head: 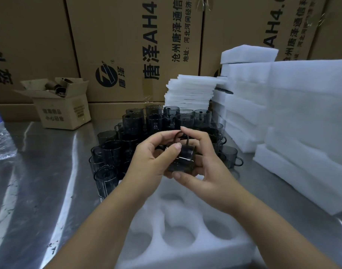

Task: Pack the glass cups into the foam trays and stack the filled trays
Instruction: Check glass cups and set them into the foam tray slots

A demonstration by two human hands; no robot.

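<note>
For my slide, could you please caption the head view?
Left hand and right hand hold a cup above the tray.

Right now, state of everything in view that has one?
foam tray: visible pockets empty.
left hand: grips the glass cup.
right hand: grips the glass cup.
glass cup: held in both hands, handle up, not yet in a pocket.
loose cups: standing on the table, unpacked.
small cardboard box: flaps open.

A white foam tray (201,255) lies flat, its round wells empty. Above its far edge, the left hand (152,160) and right hand (207,171) grip a smoky grey glass cup (183,158), tilted, handle up. Beyond the tray, more cups (131,125) stand clustered. To its right sit stacked trays (302,113).
</note>
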